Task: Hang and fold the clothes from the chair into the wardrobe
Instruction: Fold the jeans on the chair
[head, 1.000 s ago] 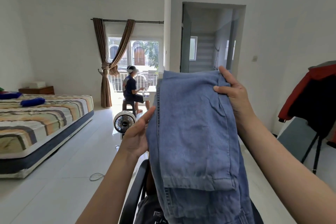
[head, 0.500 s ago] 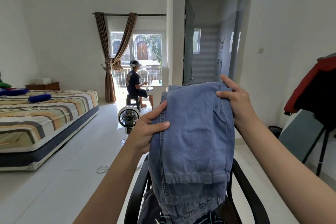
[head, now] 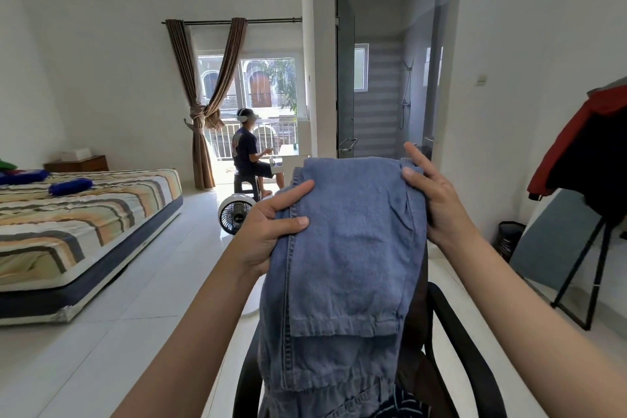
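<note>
- Head view: folded blue jeans point(head: 346, 248) held up at chest height, above the black chair point(head: 464, 360), doubled over with the hems hanging down toward the seat.
- Left hand point(head: 268, 231) grips the jeans' left edge near the top; thumb lies across the front of the fabric, index finger straight along the top seam, other fingers hidden behind.
- Right hand point(head: 437, 204) pinches the top right corner; thumb on the front, fingers spread and mostly straight behind the fold.
- More dark clothing point(head: 400, 407) lies on the chair seat under the jeans, partly hidden.
- Striped bed point(head: 78, 214) on the left, small fan point(head: 234, 214) on the floor beyond the left hand.
- Another person point(head: 249, 156) sits on a stool by the window, well apart.
- Red and black jacket point(head: 587, 153) hangs on a stand at the right edge.
- Wardrobe not in view.
</note>
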`<state>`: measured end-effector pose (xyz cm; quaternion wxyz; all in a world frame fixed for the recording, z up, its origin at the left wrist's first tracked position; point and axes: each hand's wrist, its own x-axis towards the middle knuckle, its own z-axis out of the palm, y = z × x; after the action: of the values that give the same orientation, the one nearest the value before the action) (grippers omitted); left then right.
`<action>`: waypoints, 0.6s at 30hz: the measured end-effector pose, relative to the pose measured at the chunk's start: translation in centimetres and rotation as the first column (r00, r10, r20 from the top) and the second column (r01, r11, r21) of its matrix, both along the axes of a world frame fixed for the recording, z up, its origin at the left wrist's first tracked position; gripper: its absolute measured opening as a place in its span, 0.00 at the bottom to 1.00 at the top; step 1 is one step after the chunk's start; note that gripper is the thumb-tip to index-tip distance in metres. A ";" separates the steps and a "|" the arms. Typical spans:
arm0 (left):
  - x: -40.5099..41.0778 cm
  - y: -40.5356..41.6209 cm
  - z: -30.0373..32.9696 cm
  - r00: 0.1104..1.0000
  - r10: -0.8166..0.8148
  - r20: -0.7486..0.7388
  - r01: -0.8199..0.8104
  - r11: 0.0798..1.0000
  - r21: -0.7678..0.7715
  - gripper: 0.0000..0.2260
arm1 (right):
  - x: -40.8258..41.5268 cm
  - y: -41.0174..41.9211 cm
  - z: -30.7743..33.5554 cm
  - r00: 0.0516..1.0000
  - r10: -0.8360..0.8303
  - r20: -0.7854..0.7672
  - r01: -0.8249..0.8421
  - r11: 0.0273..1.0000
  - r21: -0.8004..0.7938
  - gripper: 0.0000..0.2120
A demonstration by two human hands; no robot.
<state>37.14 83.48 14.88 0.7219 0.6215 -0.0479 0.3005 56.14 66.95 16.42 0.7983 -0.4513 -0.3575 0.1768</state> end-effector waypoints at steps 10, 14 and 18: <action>1.0 1.7 1.4 0.997 0.071 0.038 -0.069 0.997 -0.037 0.23 | -5.4 -1.2 -7.4 0.883 -0.136 0.450 0.196 0.977 -0.089 0.53; 0.4 2.7 1.1 1.000 0.020 -0.001 -0.020 1.000 0.018 0.33 | -5.5 -0.6 -6.7 0.855 -0.183 0.484 0.253 0.964 -0.082 0.51; -0.4 3.7 1.1 0.996 0.084 -0.032 -0.082 0.994 0.079 0.31 | -5.2 -0.9 -5.5 0.883 -0.165 0.439 0.187 0.982 -0.009 0.43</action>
<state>36.76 87.17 15.99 0.6850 0.6556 -0.0207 0.3171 50.95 66.05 10.90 0.6988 -0.5301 -0.4802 0.0070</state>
